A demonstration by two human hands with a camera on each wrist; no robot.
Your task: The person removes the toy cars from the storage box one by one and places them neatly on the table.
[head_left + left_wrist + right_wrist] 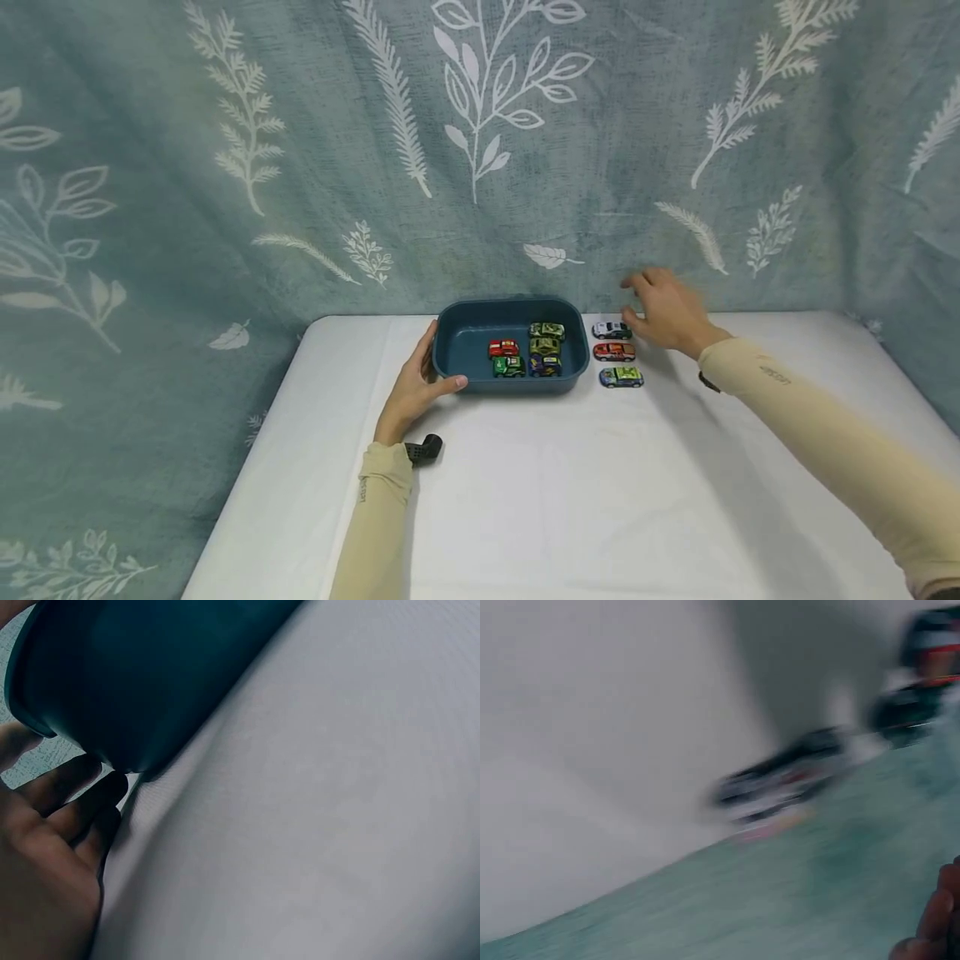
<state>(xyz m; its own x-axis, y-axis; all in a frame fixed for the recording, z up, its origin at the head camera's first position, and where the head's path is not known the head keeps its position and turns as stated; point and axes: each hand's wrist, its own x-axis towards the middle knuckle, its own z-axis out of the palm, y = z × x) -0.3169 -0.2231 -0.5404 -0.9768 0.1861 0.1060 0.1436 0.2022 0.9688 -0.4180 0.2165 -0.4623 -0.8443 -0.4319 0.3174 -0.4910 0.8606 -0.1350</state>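
Observation:
My left hand grips the left end of a dark blue bin, its thumb by the front rim and its fingers along the end wall. In the left wrist view, the fingertips meet the bin's wall. Just right of the bin, a white toy car, a red toy car and a green-and-blue toy car lie in a column. Beside and above the white one hovers my right hand, fingers loosely bent with nothing held. The right wrist view shows a blurred toy car.
Inside the bin, several toy cars sit toward the right, among them a red car, a green car and a purple car. A white cloth covers the table. Behind its far edge hangs a leaf-patterned green curtain.

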